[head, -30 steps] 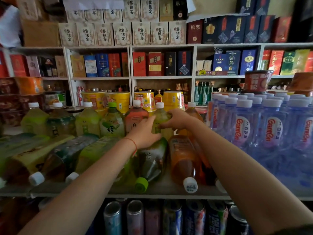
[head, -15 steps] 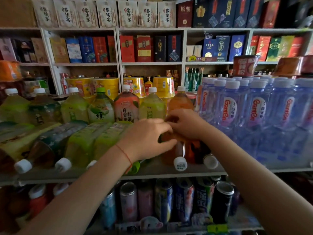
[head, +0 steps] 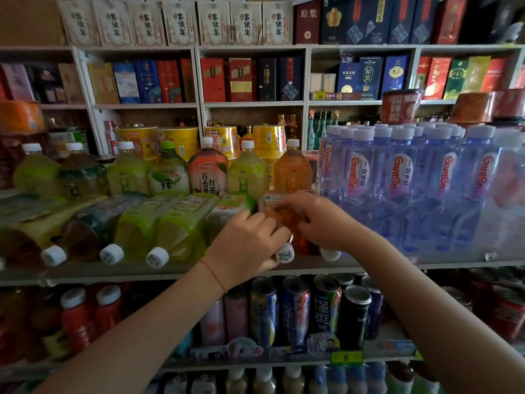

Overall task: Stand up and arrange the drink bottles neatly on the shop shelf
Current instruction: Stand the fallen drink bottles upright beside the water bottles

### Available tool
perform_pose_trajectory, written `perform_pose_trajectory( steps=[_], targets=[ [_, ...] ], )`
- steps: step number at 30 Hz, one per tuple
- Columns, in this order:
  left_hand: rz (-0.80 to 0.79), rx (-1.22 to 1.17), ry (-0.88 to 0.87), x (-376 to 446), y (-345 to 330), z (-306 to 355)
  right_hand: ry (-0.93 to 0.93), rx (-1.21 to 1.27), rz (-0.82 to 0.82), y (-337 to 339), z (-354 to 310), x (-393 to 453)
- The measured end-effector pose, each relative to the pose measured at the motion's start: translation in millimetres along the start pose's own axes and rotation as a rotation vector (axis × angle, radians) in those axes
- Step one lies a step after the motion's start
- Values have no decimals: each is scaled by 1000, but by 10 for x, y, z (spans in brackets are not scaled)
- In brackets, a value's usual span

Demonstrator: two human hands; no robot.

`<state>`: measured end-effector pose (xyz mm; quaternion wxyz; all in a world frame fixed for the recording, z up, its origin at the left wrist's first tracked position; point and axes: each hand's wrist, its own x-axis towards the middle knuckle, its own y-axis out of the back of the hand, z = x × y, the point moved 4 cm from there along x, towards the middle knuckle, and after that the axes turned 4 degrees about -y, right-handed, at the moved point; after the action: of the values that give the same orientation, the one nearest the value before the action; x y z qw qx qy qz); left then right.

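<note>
On the shop shelf (head: pixel 176 273) several tea bottles lie on their sides with white caps facing me, and a row of upright tea bottles (head: pixel 208 169) stands behind them. An orange tea bottle (head: pixel 281 216) lies between my hands, its white cap (head: pixel 285 253) at the shelf's front. My left hand (head: pixel 245 245) grips its lower body near the cap. My right hand (head: pixel 321 220) holds its upper side from the right. Another white cap (head: pixel 329 253) shows under my right wrist; that bottle is mostly hidden.
A tight block of clear water bottles (head: pixel 397 177) stands right of my hands. Drink cans (head: pixel 295 308) and red-capped bottles (head: pixel 76 314) fill the shelf below. Yellow tubs (head: pixel 176 140) and boxed goods (head: pixel 241 79) sit on shelves behind.
My hands have come down from the upright bottles at the back onto the lying orange bottle at the shelf's front. The view has tilted downward.
</note>
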<state>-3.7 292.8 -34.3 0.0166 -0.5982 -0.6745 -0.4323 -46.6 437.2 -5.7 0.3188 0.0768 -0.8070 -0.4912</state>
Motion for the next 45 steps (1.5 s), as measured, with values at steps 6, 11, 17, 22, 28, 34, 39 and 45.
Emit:
perform_pose_trajectory(
  steps=[6,11,17,22,28,34,39,45],
  targets=[
    [-21,81,-101,-15,-62,24,77,-41,-123,-59,-10,-136],
    [135,-36,-3,105,130,-252,134,-76,74,-146,36,-198],
    [184,-217,198,253,189,-631,34,92,234,-80,-8,77],
    [48,-438,562,229,-61,-820,-70,215,190,-28,30,481],
    [-107,-653,605,212,-282,-763,-218,293,25,-38,268,818],
    [-372,-424,528,312,-445,-736,-259,207,6,-74,340,903],
    [-407,-305,521,347,-382,-685,-249,132,-5,9,298,690],
    [91,-290,223,319,-102,48,56,23,324,221,202,102]
  ],
)
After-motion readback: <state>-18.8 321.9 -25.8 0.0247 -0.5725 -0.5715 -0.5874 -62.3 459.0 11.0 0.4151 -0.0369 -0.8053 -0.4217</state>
